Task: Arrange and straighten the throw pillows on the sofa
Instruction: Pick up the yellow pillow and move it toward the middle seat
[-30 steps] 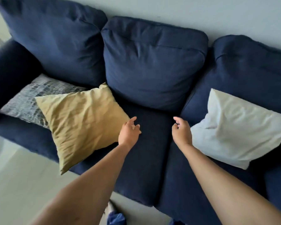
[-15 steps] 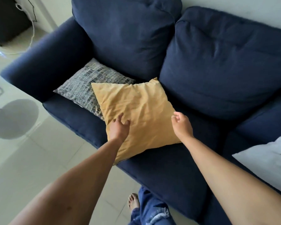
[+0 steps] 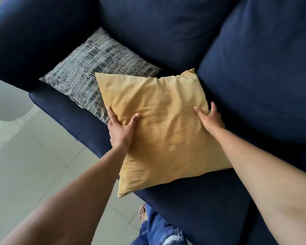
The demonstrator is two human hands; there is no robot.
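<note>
The big dark blue sofa [image 3: 254, 76] has fat back cushions and a wide seat. On the seat, near the sofa arm, a yellow throw pillow [image 3: 162, 131] lies flat and crooked, with 1 corner hanging over the front edge. It partly covers a grey striped pillow [image 3: 95, 71] that lies flat behind it. The left hand [image 3: 121, 131] grips the yellow pillow's left edge, with fingers around the edge and thumb on top. The right hand [image 3: 210, 119] grips the right edge the same way. To do this well, I think both hands should lift together, keep it level, and stand it up against a back cushion.
</note>
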